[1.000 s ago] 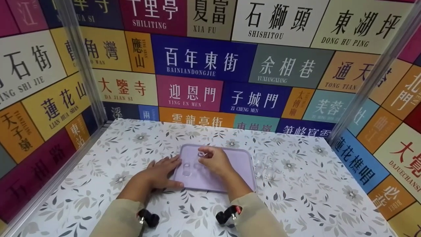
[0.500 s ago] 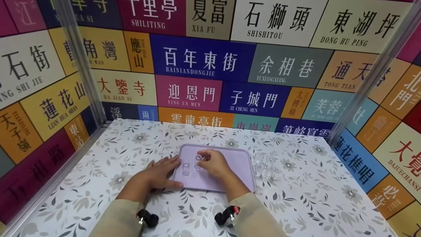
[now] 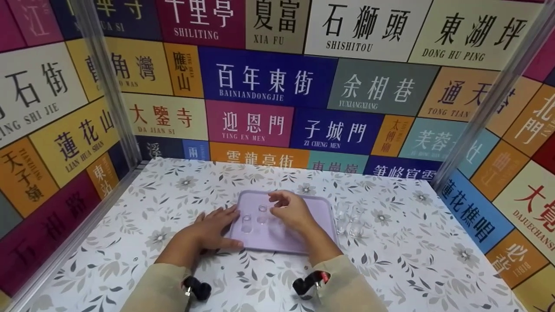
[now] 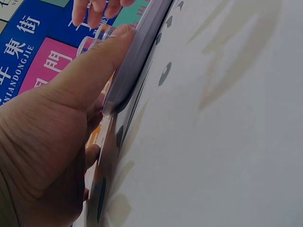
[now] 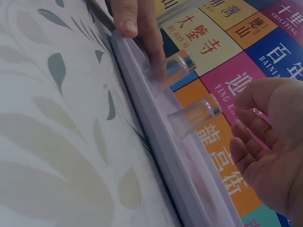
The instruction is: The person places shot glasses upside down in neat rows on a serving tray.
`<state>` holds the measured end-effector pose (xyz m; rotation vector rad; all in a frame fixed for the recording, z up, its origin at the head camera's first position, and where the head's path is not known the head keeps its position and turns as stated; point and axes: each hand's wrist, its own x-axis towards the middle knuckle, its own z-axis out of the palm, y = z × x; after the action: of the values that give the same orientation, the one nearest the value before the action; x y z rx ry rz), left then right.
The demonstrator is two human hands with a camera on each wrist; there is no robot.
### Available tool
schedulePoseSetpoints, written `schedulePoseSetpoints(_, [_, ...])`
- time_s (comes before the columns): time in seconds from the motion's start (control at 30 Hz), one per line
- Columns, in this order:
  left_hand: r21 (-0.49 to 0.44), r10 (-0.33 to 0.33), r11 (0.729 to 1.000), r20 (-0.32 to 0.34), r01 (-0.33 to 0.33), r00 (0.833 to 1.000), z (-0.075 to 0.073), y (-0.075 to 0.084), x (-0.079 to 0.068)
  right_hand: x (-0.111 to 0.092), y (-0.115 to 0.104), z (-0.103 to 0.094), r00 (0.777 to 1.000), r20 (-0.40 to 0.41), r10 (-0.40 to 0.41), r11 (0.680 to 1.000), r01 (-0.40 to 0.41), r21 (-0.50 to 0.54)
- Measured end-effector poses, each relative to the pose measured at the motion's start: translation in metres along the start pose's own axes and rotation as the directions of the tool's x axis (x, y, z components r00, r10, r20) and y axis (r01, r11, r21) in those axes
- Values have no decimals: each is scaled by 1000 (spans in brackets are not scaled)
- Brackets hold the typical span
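Head view: clear cylindrical cups [image 3: 262, 215] on round-cornered lilac tray [image 3: 321, 216].

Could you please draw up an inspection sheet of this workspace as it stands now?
Surface: table with a white floral and leaf pattern.
Job's things: lilac tray lying flat; on it stand two small clear glasses, the left one and the right one, both upright. More clear glasses are grouped to the tray's right; overlap makes the count unsure.
Clutter: nothing seen.
Grippers: left hand touches the tray's left edge; right hand is over the tray, holding nothing visible, near the right one but apart.
Cables: nothing seen.
Surroundings: colourful wall panels with Chinese characters.
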<state>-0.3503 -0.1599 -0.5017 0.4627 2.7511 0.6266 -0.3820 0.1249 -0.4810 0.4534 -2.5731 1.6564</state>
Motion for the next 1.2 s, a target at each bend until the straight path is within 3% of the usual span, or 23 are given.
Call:
schedulePoseSetpoints(0.43, [-7,22,1000,-10,-23,1000,-1,-3,-2,-13,9,-50,994,-108,28,1000,-28,1])
schedulePoseSetpoints(0.67, [-17,24,1000,-8,-24,1000,2,-4,-1,-26,12,-87,979,-184,89,995,-97,-33])
schedulePoseSetpoints(0.97, [-5,23,1000,-19,-24,1000,3,-5,0,-42,27,-133,964,-227,135,986,-154,-70])
schedulePoseSetpoints(1.2, [-20,20,1000,-14,-20,1000,3,-5,0,-56,35,-166,964,-205,168,971,-198,-133])
